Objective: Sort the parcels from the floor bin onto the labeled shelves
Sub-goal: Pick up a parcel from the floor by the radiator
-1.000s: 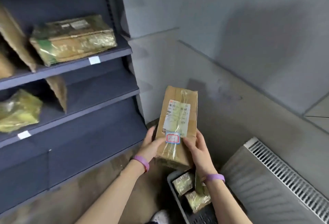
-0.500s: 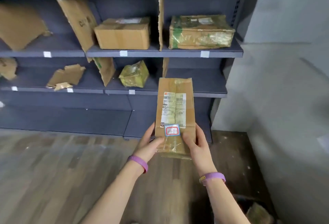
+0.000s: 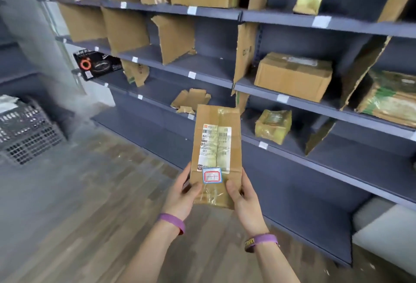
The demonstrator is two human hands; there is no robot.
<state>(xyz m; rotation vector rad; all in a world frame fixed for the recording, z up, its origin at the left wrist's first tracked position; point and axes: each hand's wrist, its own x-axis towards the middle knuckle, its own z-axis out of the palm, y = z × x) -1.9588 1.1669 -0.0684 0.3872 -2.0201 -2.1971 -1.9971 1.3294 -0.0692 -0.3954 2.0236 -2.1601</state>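
A person stands facing a long run of dark blue shelves (image 3: 337, 111), holding one brown paper parcel (image 3: 216, 154) out in front at about waist height, over the wooden floor (image 3: 90, 204) and short of any shelf. A second ago the parcel was just above the floor bin beside a radiator. Since then the person has turned to the left along the shelving, so the bin is out of sight and many more compartments have come into view, split by torn cardboard dividers (image 3: 175, 37) and marked with small white tags (image 3: 282, 98) on the shelf edges. My reading is that picking up is finished and the person is now looking for the matching compartment. The left hand (image 3: 182, 195) and right hand (image 3: 245, 199) pinch the parcel's lower end from either side, with thumbs pressed on the front and fingers curled behind, mostly hidden. The parcel is a flat oblong held upright. Its long axis runs from the hands up and away, and its far end points at the lower shelves. Its broad face is turned to the holder, showing a white shipping label (image 3: 215, 147) and, below that, a small red-framed sticker (image 3: 212, 175) whose writing is too blurred to read. A brown box (image 3: 292, 76) and a yellow-taped packet (image 3: 273, 126) already sit on shelves to the right.
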